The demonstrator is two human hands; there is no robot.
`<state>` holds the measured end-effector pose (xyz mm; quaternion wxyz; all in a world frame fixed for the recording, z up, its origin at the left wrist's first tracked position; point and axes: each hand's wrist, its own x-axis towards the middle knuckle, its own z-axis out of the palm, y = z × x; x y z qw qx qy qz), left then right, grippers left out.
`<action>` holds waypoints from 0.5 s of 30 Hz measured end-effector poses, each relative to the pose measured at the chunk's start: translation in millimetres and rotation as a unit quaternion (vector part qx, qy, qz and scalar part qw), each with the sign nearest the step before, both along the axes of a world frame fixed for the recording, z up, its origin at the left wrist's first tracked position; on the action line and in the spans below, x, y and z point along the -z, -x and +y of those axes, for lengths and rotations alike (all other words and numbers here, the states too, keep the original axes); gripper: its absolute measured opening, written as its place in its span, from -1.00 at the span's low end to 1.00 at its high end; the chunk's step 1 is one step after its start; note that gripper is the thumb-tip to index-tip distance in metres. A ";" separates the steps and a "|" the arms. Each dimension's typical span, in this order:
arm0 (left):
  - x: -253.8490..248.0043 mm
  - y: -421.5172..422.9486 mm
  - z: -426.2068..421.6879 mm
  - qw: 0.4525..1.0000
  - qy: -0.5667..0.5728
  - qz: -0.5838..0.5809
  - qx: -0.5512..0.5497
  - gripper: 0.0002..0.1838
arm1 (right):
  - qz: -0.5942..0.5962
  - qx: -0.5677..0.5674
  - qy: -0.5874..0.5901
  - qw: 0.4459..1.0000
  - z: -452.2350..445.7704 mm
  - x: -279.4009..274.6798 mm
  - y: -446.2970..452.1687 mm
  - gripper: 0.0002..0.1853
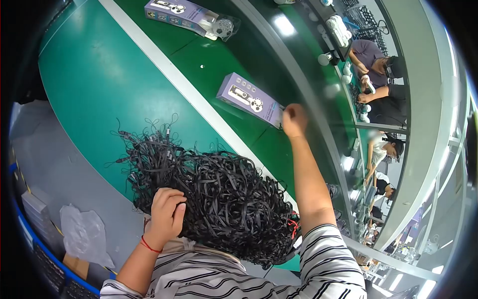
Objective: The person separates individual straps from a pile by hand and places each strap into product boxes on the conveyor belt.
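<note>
A large tangled heap of black lanyards point(229, 194) lies on the green table in front of my body. My left hand point(167, 212) rests at the heap's left front edge with its fingers curled; what they hold, if anything, is hidden. Further out, my right hand point(294, 120) is at the right end of a purple box point(251, 99) with pictures printed on it. Its fingers are bent around that end of the box, which lies on the darker green strip.
Another purple box point(181, 17) with its end open and a wrapped part sticking out lies at the top. A pale rail point(179, 89) crosses the table point(114, 89). Several people sit at the right. A plastic bag point(84, 234) lies at lower left.
</note>
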<state>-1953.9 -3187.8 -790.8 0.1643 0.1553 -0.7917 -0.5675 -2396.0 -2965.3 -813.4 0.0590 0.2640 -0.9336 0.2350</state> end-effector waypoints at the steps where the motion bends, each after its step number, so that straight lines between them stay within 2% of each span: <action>1: -0.6 -1.8 -4.0 1.000 -0.007 0.000 -0.007 -0.90 | -0.001 -0.003 0.000 1.000 -2.9 -1.2 -2.2 -0.77; 4: -4.7 -7.6 -15.3 1.000 -0.017 -0.004 -0.020 -0.92 | 0.155 -0.126 -0.064 0.978 -9.4 -7.4 -10.0 -0.82; 9: -10.8 9.3 -28.8 1.000 -0.016 -0.002 -0.024 -0.93 | 0.049 -0.015 0.024 0.998 -16.9 -4.9 -31.8 -0.81; 11: -17.1 12.0 -30.9 1.000 -0.006 -0.004 -0.006 -0.94 | 0.118 -0.061 -0.077 0.988 -14.7 -7.1 -29.8 -0.82; 12: -18.1 16.3 -33.0 1.000 -0.004 0.002 0.012 -0.94 | 0.111 -0.057 -0.068 0.990 -14.4 -5.4 -30.4 -0.82; 14: -21.2 30.7 -37.4 0.999 0.005 0.008 0.030 -0.93 | 0.173 -0.106 -0.151 0.967 -17.4 -10.0 -29.0 -0.82; 15: -23.3 36.0 -38.1 0.999 0.010 0.002 0.044 -0.95 | 0.167 -0.099 -0.148 0.970 -13.7 -14.6 -34.9 -0.82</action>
